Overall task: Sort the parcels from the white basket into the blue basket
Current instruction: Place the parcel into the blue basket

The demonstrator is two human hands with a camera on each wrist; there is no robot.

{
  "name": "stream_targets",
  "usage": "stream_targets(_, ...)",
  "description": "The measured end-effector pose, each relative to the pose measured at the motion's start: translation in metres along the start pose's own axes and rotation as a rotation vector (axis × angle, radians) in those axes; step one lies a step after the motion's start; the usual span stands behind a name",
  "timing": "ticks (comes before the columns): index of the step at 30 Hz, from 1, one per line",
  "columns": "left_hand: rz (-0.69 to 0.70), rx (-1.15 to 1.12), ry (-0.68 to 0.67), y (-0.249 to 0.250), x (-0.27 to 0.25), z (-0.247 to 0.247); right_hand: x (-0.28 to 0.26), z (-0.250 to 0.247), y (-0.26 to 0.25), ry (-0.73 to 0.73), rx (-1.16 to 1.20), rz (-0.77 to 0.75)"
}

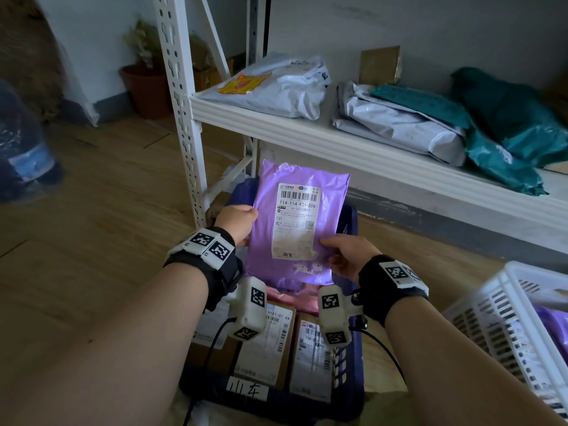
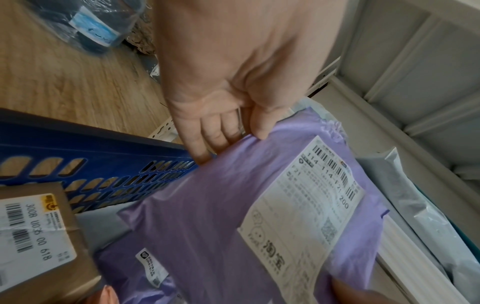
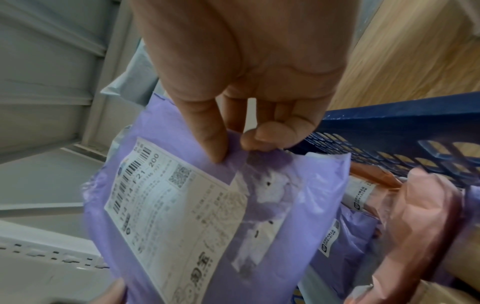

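Note:
I hold a purple plastic parcel [image 1: 295, 222] with a white shipping label upright over the blue basket [image 1: 353, 358]. My left hand [image 1: 238, 222] grips its left edge; in the left wrist view the left fingers [image 2: 207, 142] lie behind the bag [image 2: 233, 236] with the thumb on top. My right hand [image 1: 347, 252] pinches the lower right edge, thumb on the front of the parcel [image 3: 207, 216] and fingers [image 3: 262, 135] curled behind. The blue basket holds cardboard boxes [image 1: 270, 339], a pink bag [image 3: 415, 216] and another purple bag. The white basket [image 1: 504, 321] stands at the right.
A white metal shelf [image 1: 307, 130] rises just behind the blue basket, loaded with grey [image 1: 276, 84] and green [image 1: 507, 130] mailer bags. A water jug [image 1: 21, 149] stands at the left on the wooden floor, a plant pot [image 1: 147, 87] by the wall.

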State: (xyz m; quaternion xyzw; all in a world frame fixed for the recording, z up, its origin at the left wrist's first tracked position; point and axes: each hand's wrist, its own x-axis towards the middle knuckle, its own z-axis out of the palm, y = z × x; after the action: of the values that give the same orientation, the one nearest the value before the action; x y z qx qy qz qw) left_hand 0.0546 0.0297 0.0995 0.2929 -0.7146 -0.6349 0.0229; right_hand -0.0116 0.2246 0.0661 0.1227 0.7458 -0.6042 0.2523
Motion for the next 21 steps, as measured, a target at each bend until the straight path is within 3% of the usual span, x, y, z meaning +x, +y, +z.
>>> stream_targets(21,0.004,0.035,0.029,0.0019,-0.0052,0.0012,-0.0028,-0.0003,-0.0008,0.0,0.02,0.006)
